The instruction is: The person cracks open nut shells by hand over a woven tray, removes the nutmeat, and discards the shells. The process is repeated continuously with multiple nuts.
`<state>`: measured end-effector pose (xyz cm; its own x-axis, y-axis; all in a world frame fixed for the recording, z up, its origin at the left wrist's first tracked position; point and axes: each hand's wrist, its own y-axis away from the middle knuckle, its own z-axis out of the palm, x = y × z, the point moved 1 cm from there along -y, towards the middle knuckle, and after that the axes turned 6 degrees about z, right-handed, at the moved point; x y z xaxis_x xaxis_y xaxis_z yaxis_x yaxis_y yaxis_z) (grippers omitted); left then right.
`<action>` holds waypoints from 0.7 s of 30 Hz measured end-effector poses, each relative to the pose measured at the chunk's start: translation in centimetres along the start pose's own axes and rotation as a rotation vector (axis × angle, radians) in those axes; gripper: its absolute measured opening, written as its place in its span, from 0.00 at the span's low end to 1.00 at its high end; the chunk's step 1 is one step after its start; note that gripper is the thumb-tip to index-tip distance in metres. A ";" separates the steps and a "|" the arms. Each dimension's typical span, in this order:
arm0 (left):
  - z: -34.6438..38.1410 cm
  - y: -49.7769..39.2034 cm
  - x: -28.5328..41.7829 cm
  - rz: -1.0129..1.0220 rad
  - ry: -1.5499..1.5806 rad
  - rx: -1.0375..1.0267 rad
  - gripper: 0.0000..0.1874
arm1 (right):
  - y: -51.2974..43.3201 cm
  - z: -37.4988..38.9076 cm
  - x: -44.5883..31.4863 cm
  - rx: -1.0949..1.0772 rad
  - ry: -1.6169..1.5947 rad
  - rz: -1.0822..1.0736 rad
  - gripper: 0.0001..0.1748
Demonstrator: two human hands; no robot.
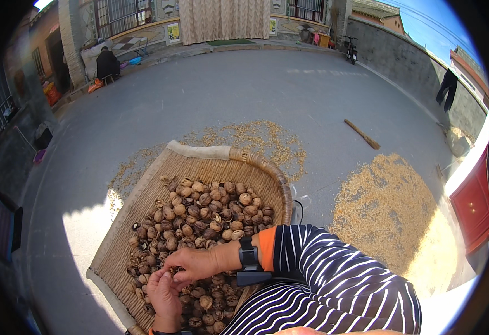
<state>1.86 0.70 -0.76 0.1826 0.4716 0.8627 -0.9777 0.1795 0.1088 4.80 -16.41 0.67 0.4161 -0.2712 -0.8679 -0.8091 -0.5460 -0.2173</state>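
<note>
A large woven wicker winnowing basket [144, 188] holds a heap of walnuts [204, 211], some whole and some with cracked shells. Over the near left part of the heap, my right hand [194, 264] and my left hand [163, 295] meet at the fingertips. Pinched between them is a small brown thing, seemingly a walnut piece, mostly hidden by the fingers. My right wrist bears a black strap with a dark device [249, 259]. The right forearm crosses the basket's near right side.
Grain lies spread on the concrete beyond the basket [269, 138] and in a larger patch at right [387, 205]. A short broom [362, 134] rests on the ground. Far left, a person [108, 63] sits on a stool near a blue basin [135, 60]. A motorbike [350, 50] stands by the wall.
</note>
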 end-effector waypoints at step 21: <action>0.2 -0.2 1.6 -0.014 0.231 -0.146 0.10 | -0.7 -2.8 -3.6 0.031 -0.219 0.273 0.15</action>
<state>2.33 1.27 0.65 0.2313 0.6493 0.7245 -0.9527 0.3022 0.0333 5.05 -17.22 5.18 0.0863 -0.2259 -0.9703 -0.8917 -0.4519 0.0259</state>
